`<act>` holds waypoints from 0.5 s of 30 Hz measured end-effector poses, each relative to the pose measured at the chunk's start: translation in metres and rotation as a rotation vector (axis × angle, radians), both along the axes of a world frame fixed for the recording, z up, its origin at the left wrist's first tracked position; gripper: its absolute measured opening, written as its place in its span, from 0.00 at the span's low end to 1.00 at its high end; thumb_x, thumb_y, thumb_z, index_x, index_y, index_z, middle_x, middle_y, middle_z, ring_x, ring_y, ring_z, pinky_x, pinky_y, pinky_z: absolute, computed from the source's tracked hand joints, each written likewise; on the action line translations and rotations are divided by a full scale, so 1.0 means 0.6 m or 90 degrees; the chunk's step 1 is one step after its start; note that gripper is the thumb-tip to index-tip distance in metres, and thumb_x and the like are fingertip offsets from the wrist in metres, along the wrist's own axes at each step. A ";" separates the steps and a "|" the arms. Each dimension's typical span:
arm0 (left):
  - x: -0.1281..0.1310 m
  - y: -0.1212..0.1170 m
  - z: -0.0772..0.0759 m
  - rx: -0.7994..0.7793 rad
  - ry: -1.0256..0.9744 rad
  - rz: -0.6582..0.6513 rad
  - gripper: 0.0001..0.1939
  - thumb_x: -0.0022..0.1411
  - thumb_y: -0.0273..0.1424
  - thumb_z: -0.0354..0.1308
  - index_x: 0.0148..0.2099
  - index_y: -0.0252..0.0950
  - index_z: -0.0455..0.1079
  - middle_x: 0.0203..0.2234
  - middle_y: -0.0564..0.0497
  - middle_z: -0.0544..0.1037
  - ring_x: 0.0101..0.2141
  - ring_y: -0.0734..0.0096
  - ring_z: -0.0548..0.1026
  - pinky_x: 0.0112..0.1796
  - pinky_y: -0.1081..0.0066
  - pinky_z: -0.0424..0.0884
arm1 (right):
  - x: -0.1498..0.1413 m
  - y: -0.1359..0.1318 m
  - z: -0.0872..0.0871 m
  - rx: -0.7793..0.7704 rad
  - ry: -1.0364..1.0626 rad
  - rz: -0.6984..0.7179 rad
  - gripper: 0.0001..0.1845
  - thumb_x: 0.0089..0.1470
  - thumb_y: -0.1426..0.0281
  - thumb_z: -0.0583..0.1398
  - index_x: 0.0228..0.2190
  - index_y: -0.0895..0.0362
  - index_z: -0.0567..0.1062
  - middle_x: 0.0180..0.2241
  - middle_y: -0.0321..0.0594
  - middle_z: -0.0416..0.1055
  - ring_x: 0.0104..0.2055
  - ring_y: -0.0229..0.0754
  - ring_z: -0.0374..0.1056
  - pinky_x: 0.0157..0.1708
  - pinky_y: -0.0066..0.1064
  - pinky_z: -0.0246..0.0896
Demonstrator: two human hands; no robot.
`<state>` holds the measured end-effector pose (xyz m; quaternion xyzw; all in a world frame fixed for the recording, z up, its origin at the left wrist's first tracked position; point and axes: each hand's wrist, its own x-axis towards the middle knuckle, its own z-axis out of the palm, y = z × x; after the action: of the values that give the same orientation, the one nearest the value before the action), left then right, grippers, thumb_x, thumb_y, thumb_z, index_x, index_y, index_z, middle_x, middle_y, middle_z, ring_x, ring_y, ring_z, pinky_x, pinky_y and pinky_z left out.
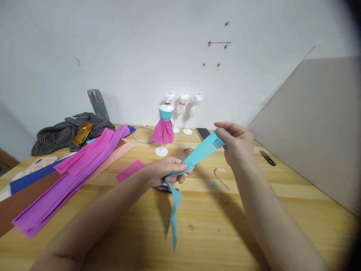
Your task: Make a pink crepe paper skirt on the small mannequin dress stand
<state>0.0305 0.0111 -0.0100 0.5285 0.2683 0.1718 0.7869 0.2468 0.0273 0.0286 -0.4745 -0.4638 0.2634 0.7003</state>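
A light-blue strip of crepe paper (207, 146) stretches between my two hands above the table. My left hand (169, 171) pinches it partway along, and a narrow tail hangs down below that hand. At the upper right end, my right hand (237, 141) grips the strip between thumb and fingers. Behind them stands a small mannequin (166, 108) on a white round base, dressed in a blue top and a pink skirt (163, 131). Blue-handled scissors (166, 189) lie partly hidden beneath my left hand.
Long crepe sheets (64, 184) in purple, pink, brown and blue cover the left side. A striped cloth (53, 133) and a bottle (98, 105) sit behind them. Several white mannequins (182, 103) stand by the wall. A phone (202, 133) and a dark-handled cutter (267, 158) lie to the right.
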 end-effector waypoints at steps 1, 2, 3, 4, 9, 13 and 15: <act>0.000 0.000 -0.002 -0.003 0.002 -0.011 0.20 0.54 0.46 0.62 0.34 0.31 0.68 0.15 0.56 0.70 0.11 0.88 0.49 0.14 0.79 0.44 | 0.001 0.001 0.000 -0.001 0.004 -0.001 0.09 0.38 0.69 0.66 0.28 0.56 0.78 0.20 0.32 0.65 0.21 0.35 0.58 0.21 0.29 0.51; 0.000 0.001 -0.004 -0.001 0.009 -0.025 0.22 0.55 0.48 0.61 0.35 0.31 0.68 0.15 0.56 0.69 0.11 0.88 0.49 0.14 0.79 0.44 | 0.002 0.002 -0.001 -0.001 0.007 -0.001 0.10 0.37 0.69 0.66 0.28 0.56 0.78 0.20 0.32 0.65 0.21 0.35 0.58 0.21 0.29 0.51; 0.000 0.002 -0.005 0.007 0.019 -0.040 0.23 0.54 0.50 0.61 0.36 0.32 0.68 0.15 0.57 0.69 0.11 0.88 0.49 0.14 0.79 0.45 | 0.002 0.003 -0.002 0.000 0.009 -0.002 0.10 0.37 0.69 0.66 0.28 0.56 0.78 0.20 0.32 0.65 0.21 0.34 0.58 0.21 0.29 0.51; -0.002 0.004 -0.005 0.023 0.029 -0.053 0.25 0.53 0.51 0.61 0.37 0.32 0.68 0.16 0.56 0.70 0.11 0.87 0.50 0.15 0.78 0.46 | 0.003 0.004 -0.002 0.000 0.010 -0.003 0.10 0.37 0.69 0.66 0.27 0.56 0.78 0.20 0.32 0.65 0.21 0.34 0.58 0.21 0.28 0.51; -0.029 0.022 0.011 0.209 0.187 -0.072 0.33 0.54 0.59 0.53 0.41 0.33 0.71 0.25 0.49 0.76 0.17 0.79 0.65 0.20 0.75 0.59 | 0.007 0.008 -0.008 0.007 0.006 -0.006 0.10 0.37 0.69 0.66 0.27 0.56 0.79 0.19 0.32 0.66 0.20 0.33 0.57 0.19 0.28 0.50; -0.074 0.048 0.019 0.507 0.535 0.056 0.26 0.61 0.51 0.46 0.29 0.34 0.72 0.25 0.46 0.76 0.25 0.70 0.72 0.27 0.72 0.64 | 0.006 0.007 -0.011 0.007 -0.011 0.023 0.09 0.38 0.69 0.67 0.27 0.56 0.79 0.20 0.34 0.68 0.21 0.34 0.59 0.20 0.28 0.52; -0.093 0.062 0.013 0.631 0.713 0.062 0.18 0.53 0.43 0.58 0.21 0.36 0.67 0.18 0.49 0.71 0.26 0.65 0.71 0.29 0.70 0.63 | 0.001 0.004 -0.011 0.005 -0.023 0.043 0.08 0.38 0.68 0.67 0.26 0.56 0.79 0.20 0.34 0.69 0.21 0.35 0.60 0.20 0.29 0.54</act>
<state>-0.0256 0.0482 -0.0020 0.8169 0.5432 0.0123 0.1936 0.2473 0.0295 0.0222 -0.4603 -0.4929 0.2763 0.6847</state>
